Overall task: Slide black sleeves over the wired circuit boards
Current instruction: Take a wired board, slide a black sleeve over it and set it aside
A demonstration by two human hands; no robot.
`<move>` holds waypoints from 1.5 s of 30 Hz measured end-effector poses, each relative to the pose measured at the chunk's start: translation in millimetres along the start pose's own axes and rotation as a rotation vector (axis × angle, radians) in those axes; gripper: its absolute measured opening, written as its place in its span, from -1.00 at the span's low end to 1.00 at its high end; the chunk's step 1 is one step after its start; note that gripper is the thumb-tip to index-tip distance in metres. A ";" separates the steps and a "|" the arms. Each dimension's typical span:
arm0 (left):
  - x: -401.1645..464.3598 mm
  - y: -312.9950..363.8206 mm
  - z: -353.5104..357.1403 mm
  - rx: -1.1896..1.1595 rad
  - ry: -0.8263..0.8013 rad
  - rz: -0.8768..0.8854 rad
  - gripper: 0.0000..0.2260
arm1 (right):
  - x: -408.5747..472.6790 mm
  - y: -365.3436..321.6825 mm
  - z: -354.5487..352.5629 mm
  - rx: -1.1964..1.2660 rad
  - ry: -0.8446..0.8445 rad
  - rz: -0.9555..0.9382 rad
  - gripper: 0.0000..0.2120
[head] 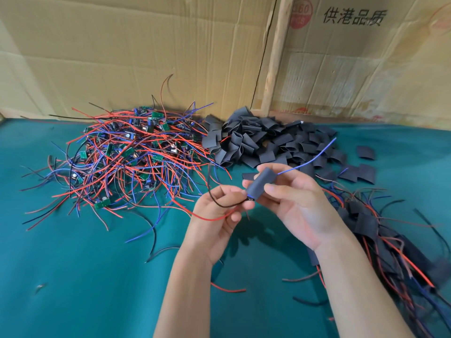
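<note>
Many boards left: the tangle of wired circuit boards point(122, 154) on the left of the bench point(61, 276) is large, small green boards showing among red, blue and black wires, none of them sleeved as far as I can see.
Sleeve stock: a heap of loose black sleeves point(263, 140) lies just right of that tangle, touching it at the edge; short flattened tube pieces, matte, some gaping open at the ends.
Left hand point(217, 215): fingers curled, pinching the red and black wires that leave the lower end of the piece in hand.
Piece in hand: one black sleeve point(261, 182) held above the bench between both hands, tilted; it covers the board almost wholly, only a small dark bit showing at its lower end, and a blue wire point(307, 162) runs out of its upper end.
Right hand point(292, 206): thumb and fingers closed round the sleeve.
Done pile: a bundle of sleeved pieces point(380, 240) with trailing wires lies at the far right, smaller than the unsleeved tangle.
Progress: I judge this piece nearly finished and the whole job well short of half.
Backdrop: cardboard sheets point(146, 45) stand behind the bench.
</note>
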State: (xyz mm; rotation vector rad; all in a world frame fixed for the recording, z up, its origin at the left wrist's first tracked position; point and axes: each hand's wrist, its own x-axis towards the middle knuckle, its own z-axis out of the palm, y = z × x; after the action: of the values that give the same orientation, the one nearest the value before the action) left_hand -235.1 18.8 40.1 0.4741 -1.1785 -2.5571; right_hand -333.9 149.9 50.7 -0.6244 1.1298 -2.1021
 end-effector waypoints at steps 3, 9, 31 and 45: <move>-1.0 0.6 -0.1 -0.087 -0.003 -0.041 -0.92 | 1.0 1.0 -0.9 0.019 -0.010 0.004 -0.72; -1.6 1.0 -0.9 -0.120 -0.066 -0.078 -0.89 | 0.2 -0.5 -0.9 -0.002 0.041 0.006 -0.72; -1.0 -12.7 7.1 0.109 -0.147 0.055 -0.67 | -7.9 -0.2 18.5 -0.156 0.324 0.075 -0.74; 8.2 -16.1 8.1 0.258 0.095 0.044 -0.89 | -74.2 -134.1 -61.8 -1.927 0.436 0.482 -0.38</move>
State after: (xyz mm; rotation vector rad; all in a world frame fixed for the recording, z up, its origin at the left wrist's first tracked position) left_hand -247.8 31.3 31.2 0.6118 -1.4741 -2.3283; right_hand -369.6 292.6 126.2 -0.4791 2.9690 -0.1558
